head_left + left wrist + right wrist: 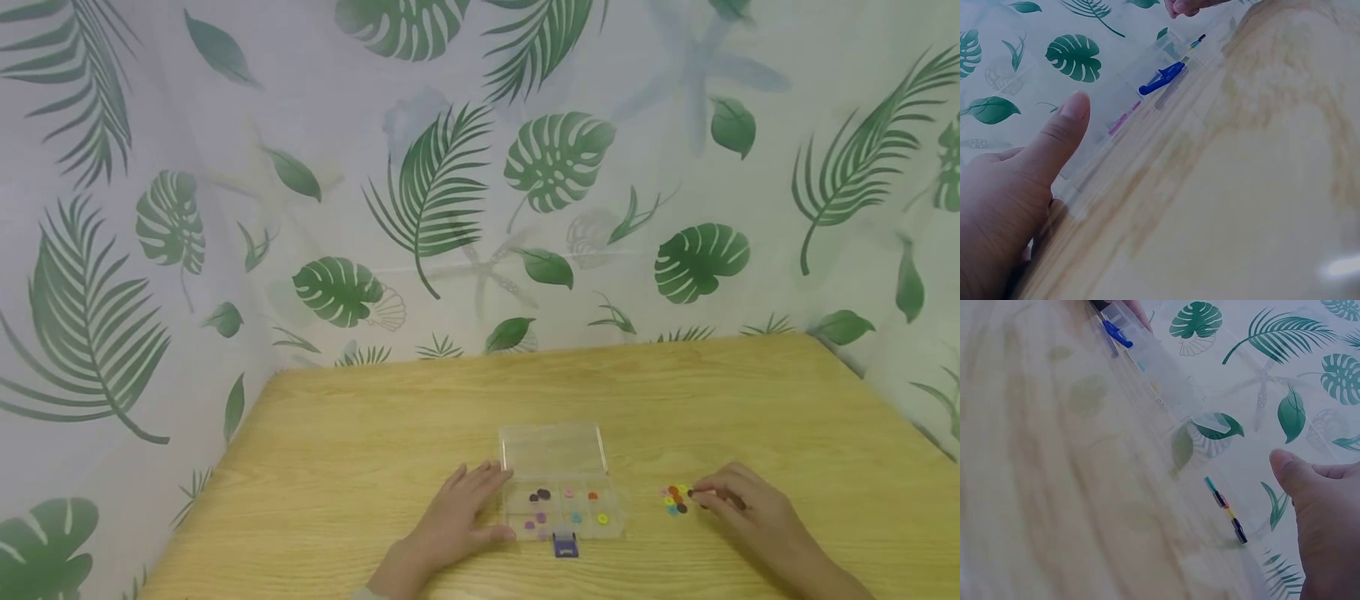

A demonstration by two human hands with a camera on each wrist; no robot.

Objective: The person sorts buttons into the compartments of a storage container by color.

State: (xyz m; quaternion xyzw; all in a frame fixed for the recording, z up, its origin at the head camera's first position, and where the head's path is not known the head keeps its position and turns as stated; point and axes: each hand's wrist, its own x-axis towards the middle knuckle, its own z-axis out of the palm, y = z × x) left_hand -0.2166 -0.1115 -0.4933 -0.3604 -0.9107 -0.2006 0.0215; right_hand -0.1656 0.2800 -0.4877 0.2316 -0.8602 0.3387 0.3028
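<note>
A clear plastic compartment box (550, 508) lies on the table with its lid (552, 449) raised back and a blue latch (566, 546) at the front. Its compartments hold small round buttons: black, pink, orange, purple, blue and yellow. My left hand (467, 515) rests at the box's left side, fingers extended by the back corner and thumb at the front corner. To the right of the box lies a small cluster of mixed-colour buttons (672, 501). Just over its right edge, my right hand (753, 512) pinches a dark button (691, 493) between thumb and forefinger.
The wooden table (390, 433) runs back to a wall covering (480, 183) printed with green leaves. More of this covering stands along the left and right sides of the table.
</note>
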